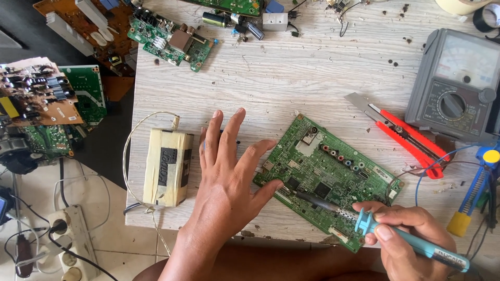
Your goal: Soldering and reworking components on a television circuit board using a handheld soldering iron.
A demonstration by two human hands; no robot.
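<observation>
1. Nearest, the right hand (403,231) is closed around a blue-handled soldering iron (396,237), whose dark tip rests on the near-left part of the green circuit board (328,177).
2. The left hand (229,171) lies open and flat, fingers spread, its thumb at the board's left edge, just right of a taped cream box (167,166).
3. Risk, as I judge it: that thumb sits close to the hot tip; a slip could burn it, or the unclamped board could skid across the tabletop (291,78).
4. Farther right lie a red utility knife (409,135) and a grey analogue meter (458,86).
5. Whether the tip touches a joint is too small to tell; the iron's tail is cut off by the frame.
</observation>
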